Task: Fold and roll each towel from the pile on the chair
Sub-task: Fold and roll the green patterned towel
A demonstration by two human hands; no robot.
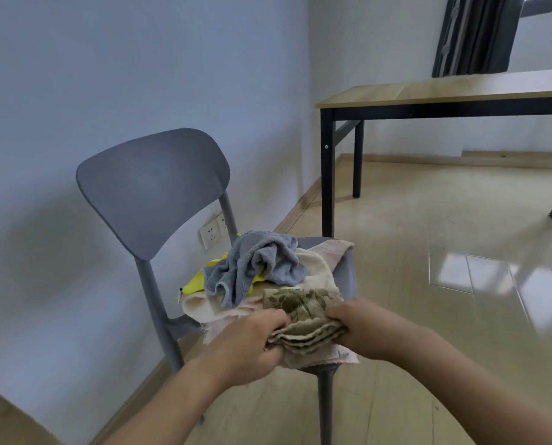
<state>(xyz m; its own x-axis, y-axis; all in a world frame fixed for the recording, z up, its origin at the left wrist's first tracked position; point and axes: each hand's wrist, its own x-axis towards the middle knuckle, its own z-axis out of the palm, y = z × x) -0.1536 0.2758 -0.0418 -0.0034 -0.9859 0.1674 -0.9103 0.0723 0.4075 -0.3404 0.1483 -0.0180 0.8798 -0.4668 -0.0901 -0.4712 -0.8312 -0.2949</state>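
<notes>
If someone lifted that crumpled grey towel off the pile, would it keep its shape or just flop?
The grey towel would probably flop: it already lies in soft, drooping folds. It looks light for its bulk, resting loosely atop the yellow cloth. Its plush surface suggests it would not slip much.
</notes>
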